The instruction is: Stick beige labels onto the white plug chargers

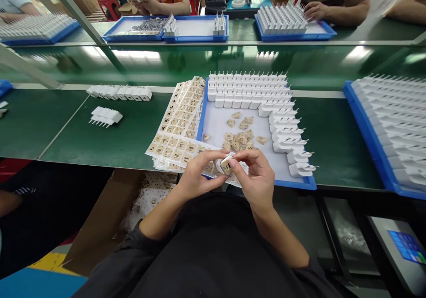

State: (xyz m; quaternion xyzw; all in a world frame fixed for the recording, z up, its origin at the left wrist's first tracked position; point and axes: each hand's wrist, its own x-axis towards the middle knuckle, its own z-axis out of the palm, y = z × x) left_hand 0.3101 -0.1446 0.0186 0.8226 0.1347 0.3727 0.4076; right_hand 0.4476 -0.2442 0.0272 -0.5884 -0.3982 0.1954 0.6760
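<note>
My left hand (pixel 197 173) is closed around a white plug charger (pixel 225 165), held tilted over the near edge of a blue tray (pixel 309 184). On the charger's end face lies a beige sticker with dark port marks. My right hand (pixel 258 178) has its thumb and fingers closed at that face; whether they grip only the charger or also the sticker's edge is hard to see. Beneath the hands, sheets of beige stickers (pixel 181 116) overlap the tray's left side. Loose beige pieces (pixel 241 140) lie inside the tray. Rows of white chargers (pixel 248 89) stand along its back and right.
Several chargers (pixel 120 93) sit in a line at the left of the green bench, with a smaller group (pixel 105 115) before them. Another full tray (pixel 392 129) stands at the right. Co-workers and their trays (pixel 196 27) are across the bench. A cardboard box (pixel 103 218) is below.
</note>
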